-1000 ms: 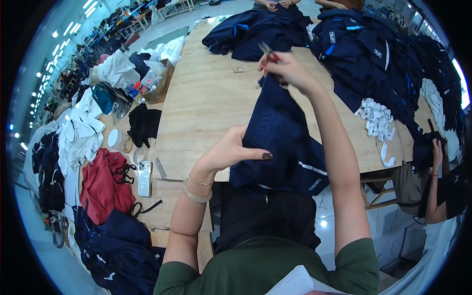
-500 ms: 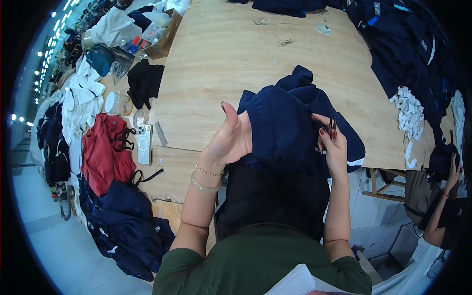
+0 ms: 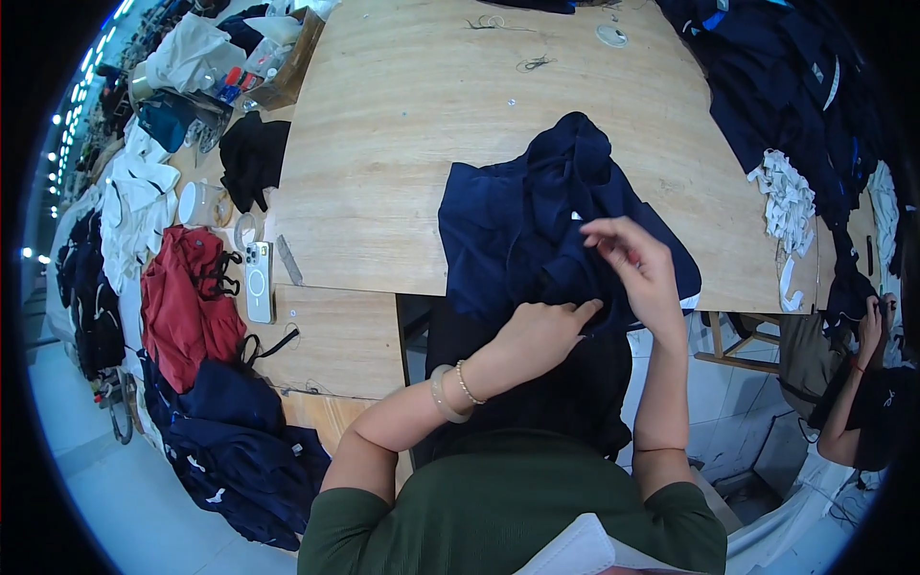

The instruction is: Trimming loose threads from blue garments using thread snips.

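A dark navy garment (image 3: 498,216) lies bunched at the table's near edge, partly hanging over my lap. A hood-like fold stands up at its far end, and a white strip shows at its right corner. My left hand (image 3: 537,340) is closed on its near part, knuckles up, fingertips pointing right. Just above the garment's right side is my right hand (image 3: 637,273), fingers curled in. A small dark red tool, perhaps thread snips, is partly hidden in that palm. A small white label shows on the cloth beside its fingertips.
A phone (image 3: 259,283), a metal ruler (image 3: 288,261) and a red garment (image 3: 192,307) lie to the left. Navy garments (image 3: 781,105) and white cloth strips (image 3: 788,206) are at the right. A cardboard box (image 3: 292,72) stands far left. Another person's hand (image 3: 870,331) works at the far right.
My left hand has come off the garment's left side, turned palm down and moved right to its near part. The garment has been turned and laid flatter. My right hand has shifted slightly.
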Available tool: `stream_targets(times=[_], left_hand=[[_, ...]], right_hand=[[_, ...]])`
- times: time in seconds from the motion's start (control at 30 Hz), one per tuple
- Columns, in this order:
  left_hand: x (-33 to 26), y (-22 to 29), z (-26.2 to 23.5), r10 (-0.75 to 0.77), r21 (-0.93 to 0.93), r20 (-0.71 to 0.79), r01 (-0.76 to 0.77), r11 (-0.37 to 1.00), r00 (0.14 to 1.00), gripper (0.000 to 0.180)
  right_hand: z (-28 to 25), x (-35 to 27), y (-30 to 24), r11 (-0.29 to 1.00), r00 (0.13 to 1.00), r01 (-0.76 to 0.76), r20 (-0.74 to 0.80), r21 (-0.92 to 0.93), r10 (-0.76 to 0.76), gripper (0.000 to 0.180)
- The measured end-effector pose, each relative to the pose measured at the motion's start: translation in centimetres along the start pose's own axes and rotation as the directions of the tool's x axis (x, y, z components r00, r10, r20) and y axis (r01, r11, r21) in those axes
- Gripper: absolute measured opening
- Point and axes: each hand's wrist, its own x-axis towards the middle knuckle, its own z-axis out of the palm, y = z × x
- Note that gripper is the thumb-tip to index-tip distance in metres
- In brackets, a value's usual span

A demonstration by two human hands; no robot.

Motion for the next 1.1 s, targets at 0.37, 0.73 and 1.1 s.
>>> stream_targets(times=[0.37,0.73,1.1], left_hand=[[5.5,-2.9,-20.3,0.146,-0.393,0.104,-0.094,0.915,0.984,0.039],[-0.2,1.5,-37.0,-0.012,-0.202,-0.222,-0.034,0.979,0.975,0.031],[-4.8,4.6,-33.6,0.144,-0.06,-0.038,-0.146,0.988,0.989,0.036]], right_hand=[[-13.1,5.4,-12.2,0.99,0.971,-0.078,0.215,-0.121,0.103,0.015],[-21.5,8.2,-24.4,0.856,0.894,0.38,-0.098,-0.35,-0.437,0.015],[-20.5,6.4,-27.3,0.718,0.765,0.592,-0.027,-0.367,-0.644,0.019]])
